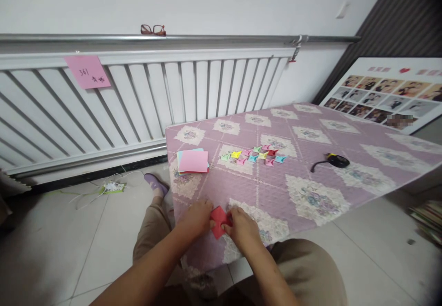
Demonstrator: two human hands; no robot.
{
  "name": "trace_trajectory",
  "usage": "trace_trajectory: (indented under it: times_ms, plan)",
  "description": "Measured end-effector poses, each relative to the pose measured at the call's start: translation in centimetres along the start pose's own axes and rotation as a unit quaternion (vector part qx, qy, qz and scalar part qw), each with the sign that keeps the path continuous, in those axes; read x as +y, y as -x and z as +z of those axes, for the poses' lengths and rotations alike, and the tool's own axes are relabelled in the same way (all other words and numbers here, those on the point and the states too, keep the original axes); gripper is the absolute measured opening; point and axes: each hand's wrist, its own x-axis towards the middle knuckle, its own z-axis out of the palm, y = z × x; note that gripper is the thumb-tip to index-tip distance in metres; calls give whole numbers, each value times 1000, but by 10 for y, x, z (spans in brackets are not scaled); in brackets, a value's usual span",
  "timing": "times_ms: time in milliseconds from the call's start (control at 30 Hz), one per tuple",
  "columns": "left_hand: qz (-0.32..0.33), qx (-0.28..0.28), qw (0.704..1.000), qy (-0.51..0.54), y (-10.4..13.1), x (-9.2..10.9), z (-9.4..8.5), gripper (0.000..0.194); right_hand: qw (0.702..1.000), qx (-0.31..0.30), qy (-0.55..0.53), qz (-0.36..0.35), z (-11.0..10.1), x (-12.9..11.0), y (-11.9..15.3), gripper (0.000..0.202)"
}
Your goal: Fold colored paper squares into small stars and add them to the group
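A red sheet of folded paper (218, 223) lies near the front left of the table, between my two hands. My left hand (198, 218) grips its left edge, fingers curled over it. From the other side my right hand (243, 226) pinches the right edge, with the thumb on top of the paper. Beyond my hands, a stack of coloured paper squares (194, 161) has a pink sheet on top. To the right of that stack sit several small folded paper pieces (252, 158) in green, yellow, pink, blue and red, set in rows.
A patterned purple tablecloth (272, 191) covers the table. At the right lies a black-and-yellow object with a cord (337, 160). Behind stands a white radiator (193, 85) with a pink note (88, 72); glasses (153, 30) rest on the pipe. A photo board (386, 95) leans at the right.
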Motion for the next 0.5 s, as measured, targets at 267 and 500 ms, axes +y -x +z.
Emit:
trace_trajectory:
  times_ms: [267, 500]
  plan:
    - [-4, -59, 998, -26, -10, 5, -14, 34, 1000, 12, -15, -3, 0, 1, 3, 21]
    - [-16, -67, 997, -25, -11, 7, -18, 36, 999, 27, -24, -10, 3, 3, 3, 20]
